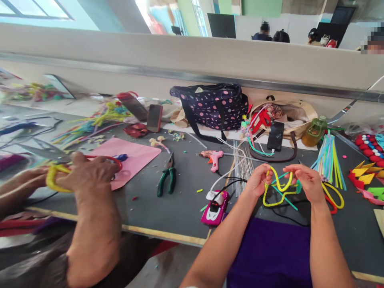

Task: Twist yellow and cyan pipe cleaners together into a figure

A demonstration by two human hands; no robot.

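Step looks like shaping 1 bent yellow fuzzy craft stem [279, 188], above the dark-grey tabletop [183, 210] near its front edge. Left hand [257, 182] pinches it; right hand [309, 182] holds the other side, exact grip unclear. Next calls for steady 2-handed bending.

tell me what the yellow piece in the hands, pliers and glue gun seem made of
Yellow piece: probably fuzzy fibre over wire, matte; it looks soft-edged yet holds its bends.
Pliers: likely metal, judging by the dark, hard-edged tip; green grips could be plastic or rubber.
Glue gun: probably hard plastic, given its smooth, moulded look.
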